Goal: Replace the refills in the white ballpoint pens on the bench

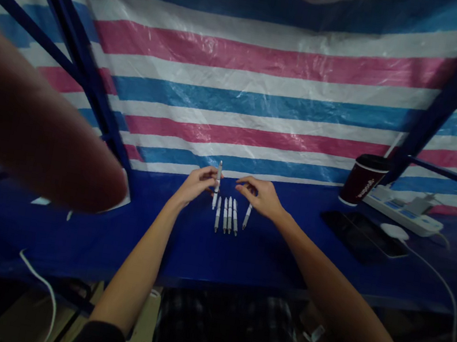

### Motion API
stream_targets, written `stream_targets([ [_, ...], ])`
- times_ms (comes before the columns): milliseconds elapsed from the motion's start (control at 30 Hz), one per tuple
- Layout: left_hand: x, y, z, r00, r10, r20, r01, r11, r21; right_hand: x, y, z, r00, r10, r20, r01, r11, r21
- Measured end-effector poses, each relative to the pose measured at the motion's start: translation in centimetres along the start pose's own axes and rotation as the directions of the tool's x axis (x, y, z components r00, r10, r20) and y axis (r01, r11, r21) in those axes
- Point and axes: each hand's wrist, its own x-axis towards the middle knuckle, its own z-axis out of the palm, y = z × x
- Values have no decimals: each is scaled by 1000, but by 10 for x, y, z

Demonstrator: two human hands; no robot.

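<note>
My left hand (197, 185) is closed, with a white-and-grey pen (217, 184) pinched between thumb and fingers. That pen stands nearly upright, tip end up, at the left end of a group of pens. Below and between my hands, several similar pens (229, 217) lie side by side on the blue table (205, 257), their grey ends towards me. To the right, another pen (247, 217) lies apart from them, slightly slanted, its far end close under my right hand (263, 195). The right hand's fingers are bent but apart, with nothing visible in them.
A dark red lidded cup (362, 180) stands at the back right beside a white power strip (406, 211). Nearer are a black phone (376, 233) and a white charger (394, 231) with its cable. A large blurred finger (44, 122) covers the left. Blue metal posts (455, 98) flank a striped sheet (264, 60).
</note>
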Motion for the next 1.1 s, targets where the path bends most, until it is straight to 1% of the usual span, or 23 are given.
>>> stream_targets([
  [67, 0, -2, -2, 1000, -15, -2, 15, 999, 39, 2, 8, -5, 995, 102, -6, -102, 991, -90],
  [100, 1, -4, -4, 999, -34, -23, 35, 997, 68, 3, 11, -7, 987, 162, 15, -158, 976, -147],
  [133, 1, -7, -8, 997, -63, -53, 68, 993, 99, 4, 14, -10, 971, 229, 61, -213, 956, -201],
  [167, 0, -11, -12, 991, -103, -87, 114, 985, 127, 4, 17, -12, 946, 300, 124, -263, 932, -249],
  [233, -2, -22, -22, 967, -221, -124, 239, 958, 158, 4, 18, -15, 867, 426, 260, -334, 882, -332],
  [333, -9, -39, -33, 914, -395, -95, 406, 898, 172, 1, 14, -13, 737, 529, 421, -356, 833, -424],
  [367, -12, -43, -34, 902, -425, -80, 432, 885, 172, 0, 11, -11, 708, 545, 449, -352, 823, -445],
  [433, -15, -50, -31, 901, -430, -50, 433, 889, 151, -1, 7, -7, 680, 561, 471, -348, 813, -466],
  [533, -16, -51, -20, 925, -379, -14, 378, 920, 101, -1, 8, -4, 668, 583, 463, -392, 804, -447],
  [600, -13, -50, -13, 933, -359, 2, 358, 930, 80, -1, 14, -4, 672, 581, 459, -450, 813, -369],
  [633, -12, -49, -11, 935, -355, 6, 354, 933, 72, 0, 18, -5, 687, 569, 452, -481, 822, -304],
  [700, -9, -48, -9, 937, -349, 2, 349, 935, 58, 1, 25, -7, 733, 527, 430, -530, 839, -126],
  [767, -7, -50, -11, 936, -352, -18, 352, 934, 57, 3, 28, -7, 768, 493, 409, -569, 819, 81],
  [800, -6, -51, -12, 932, -362, -26, 363, 930, 63, 4, 28, -7, 777, 481, 406, -583, 793, 177],
  [867, -4, -52, -13, 913, -408, -25, 408, 909, 86, 5, 26, -6, 785, 458, 417, -597, 738, 315],
  [900, -3, -52, -13, 903, -429, -29, 430, 896, 109, 5, 24, -6, 791, 436, 428, -592, 723, 357],
  [933, -3, -50, -12, 901, -430, -52, 433, 890, 146, 5, 23, -7, 800, 411, 438, -579, 722, 379],
  [967, -2, -47, -11, 916, -389, -99, 401, 893, 203, 6, 22, -8, 809, 387, 442, -561, 733, 385],
  [1000, -2, -42, -8, 942, -293, -161, 329, 901, 283, 6, 21, -9, 819, 371, 438, -542, 752, 375],
  [1033, -2, -36, -5, 965, -144, -218, 220, 898, 381, 6, 20, -10, 825, 370, 427, -528, 774, 350],
  [1067, -3, -30, -1, 970, 43, -241, 84, 866, 493, 6, 20, -12, 831, 375, 412, -517, 795, 318],
  [1100, -3, -23, 4, 954, 209, -215, -45, 808, 587, 7, 20, -13, 837, 376, 397, -503, 814, 291],
])
